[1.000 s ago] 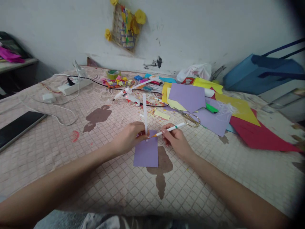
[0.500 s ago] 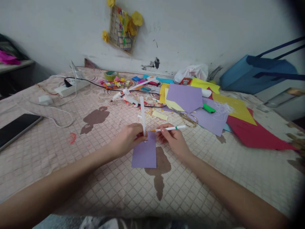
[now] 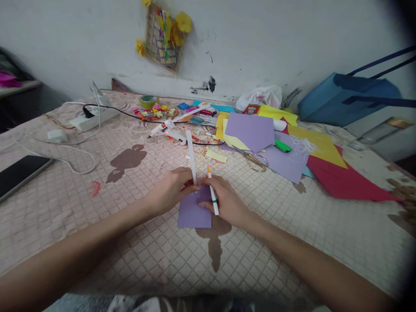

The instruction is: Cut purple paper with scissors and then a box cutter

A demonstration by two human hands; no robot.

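A small purple paper (image 3: pixel 194 212) lies flat on the patterned cloth in front of me. My left hand (image 3: pixel 173 190) pinches the lower end of a narrow white strip (image 3: pixel 190 151), which points up and away over the paper's top edge. At the paper's right side, my right hand (image 3: pixel 227 200) holds a white pen (image 3: pixel 213 195) with an orange tip and a green band. The pen's tip points away from me, and the fingertips of this hand are over the paper close to the left hand.
Beyond the hands are a glue gun (image 3: pixel 169 131), scissors (image 3: pixel 255 161), paper scraps and a yellow-green tape roll (image 3: pixel 149 102). Coloured sheets (image 3: pixel 341 177) and a blue bag (image 3: pixel 344 102) are at right. A phone (image 3: pixel 22 173) and power strip (image 3: pixel 94 120) are at left.
My right hand has moved left onto the purple paper. The pen in it has swung from lying sideways to pointing away from me. The view has shifted slightly.
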